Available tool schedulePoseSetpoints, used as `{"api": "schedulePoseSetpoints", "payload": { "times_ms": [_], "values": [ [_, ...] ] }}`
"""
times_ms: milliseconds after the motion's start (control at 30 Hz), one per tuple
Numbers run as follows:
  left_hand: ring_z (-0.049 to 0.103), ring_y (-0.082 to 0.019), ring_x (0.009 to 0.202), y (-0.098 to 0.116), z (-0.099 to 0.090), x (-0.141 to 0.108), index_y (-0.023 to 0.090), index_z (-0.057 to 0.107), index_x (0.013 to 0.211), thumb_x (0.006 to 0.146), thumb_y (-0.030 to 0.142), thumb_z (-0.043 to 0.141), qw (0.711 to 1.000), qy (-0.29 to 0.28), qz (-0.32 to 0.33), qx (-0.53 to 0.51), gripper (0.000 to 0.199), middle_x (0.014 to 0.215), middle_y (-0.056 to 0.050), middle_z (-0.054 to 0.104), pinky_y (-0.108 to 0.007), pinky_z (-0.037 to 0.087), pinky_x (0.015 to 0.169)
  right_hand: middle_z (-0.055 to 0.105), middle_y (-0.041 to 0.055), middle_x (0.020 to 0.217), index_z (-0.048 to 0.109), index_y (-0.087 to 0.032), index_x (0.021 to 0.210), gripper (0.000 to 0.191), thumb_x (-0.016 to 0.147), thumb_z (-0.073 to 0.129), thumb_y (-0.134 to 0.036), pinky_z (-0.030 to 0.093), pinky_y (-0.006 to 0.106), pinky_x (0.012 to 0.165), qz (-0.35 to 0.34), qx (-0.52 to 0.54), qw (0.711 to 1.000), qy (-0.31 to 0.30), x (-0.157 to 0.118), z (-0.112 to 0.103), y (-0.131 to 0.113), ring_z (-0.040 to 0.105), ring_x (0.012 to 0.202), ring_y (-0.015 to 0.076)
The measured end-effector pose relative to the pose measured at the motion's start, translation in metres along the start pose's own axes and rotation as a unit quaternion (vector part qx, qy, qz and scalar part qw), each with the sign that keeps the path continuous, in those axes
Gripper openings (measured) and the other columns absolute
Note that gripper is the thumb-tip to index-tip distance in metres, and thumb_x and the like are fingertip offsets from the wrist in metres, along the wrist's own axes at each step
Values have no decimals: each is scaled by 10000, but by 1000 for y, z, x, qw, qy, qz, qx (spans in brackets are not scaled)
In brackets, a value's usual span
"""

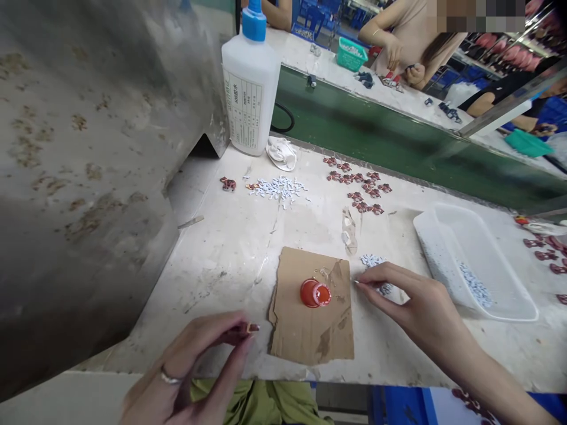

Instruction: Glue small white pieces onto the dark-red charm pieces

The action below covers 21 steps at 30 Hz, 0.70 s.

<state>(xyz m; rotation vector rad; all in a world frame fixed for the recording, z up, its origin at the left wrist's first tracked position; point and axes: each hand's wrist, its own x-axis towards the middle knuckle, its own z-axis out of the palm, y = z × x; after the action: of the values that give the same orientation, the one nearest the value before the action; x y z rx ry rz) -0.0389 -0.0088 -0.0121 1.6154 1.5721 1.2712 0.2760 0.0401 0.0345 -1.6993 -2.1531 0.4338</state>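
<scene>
A small red piece (250, 327) is clamped between the fingers (237, 334) of the left hand (190, 369). The right hand (414, 301) is held with its fingers (357, 284) together, just beside a cluster of white pieces (373, 260); whether anything is gripped cannot be told. Between the 2 hands, a torn cardboard sheet (312, 333) lies on the worktop (212, 277), with a red cap (315, 293) on it. A plastic tray (443, 254) is set to the right. Beyond, a scattered white pile (279, 189), dark red pieces (361, 189) and a glue bottle (250, 88) are placed. A green panel (363, 124) is seen farther off, then a co-worker (407, 50).
</scene>
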Motion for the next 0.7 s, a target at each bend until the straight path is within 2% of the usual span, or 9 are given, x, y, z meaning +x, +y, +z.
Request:
{"api": "schedulePoseSetpoints", "payload": {
  "times_ms": [133,233,300,400,533,700],
  "values": [
    [746,-54,843,11,5,7,292,688,1117,932,289,699,999,-45,-18,-18,185,985,67,748,-54,568,850,770,-25,846,722,-270,880,83,960,698,-268,589,265,659,17,76,997,-11,6,-2,-22,738,741,164],
    [757,-45,862,10,8,6,287,671,1007,921,308,721,999,-42,-25,-18,101,994,95,759,-49,561,892,789,-18,882,748,-268,913,82,955,705,-211,609,248,683,-11,124,992,-9,8,1,-37,756,776,159],
    [772,-59,848,8,10,5,282,656,988,898,338,758,998,-40,-34,-22,147,967,101,773,-48,574,856,795,3,927,762,-258,964,128,956,689,-152,621,248,712,-40,137,990,-1,9,4,-43,764,815,163],
    [774,-58,800,7,10,5,305,665,1097,912,339,752,998,-61,-24,-8,208,925,101,778,-32,573,796,785,25,952,764,-244,1013,194,952,668,-87,622,236,700,-74,128,989,7,9,8,-46,759,823,158],
    [738,-43,875,10,8,11,290,676,1083,941,190,700,992,-109,64,-9,174,986,70,740,-61,577,829,777,34,961,753,-227,1027,209,942,660,-61,622,216,706,-98,110,989,12,10,11,-46,756,823,149],
    [749,-50,904,13,10,11,287,668,1062,920,169,724,994,-97,49,-18,193,1017,90,755,-87,585,889,777,41,958,753,-238,1017,208,940,654,-72,626,239,697,-107,97,989,27,10,12,-46,762,827,169]
  ]
}}
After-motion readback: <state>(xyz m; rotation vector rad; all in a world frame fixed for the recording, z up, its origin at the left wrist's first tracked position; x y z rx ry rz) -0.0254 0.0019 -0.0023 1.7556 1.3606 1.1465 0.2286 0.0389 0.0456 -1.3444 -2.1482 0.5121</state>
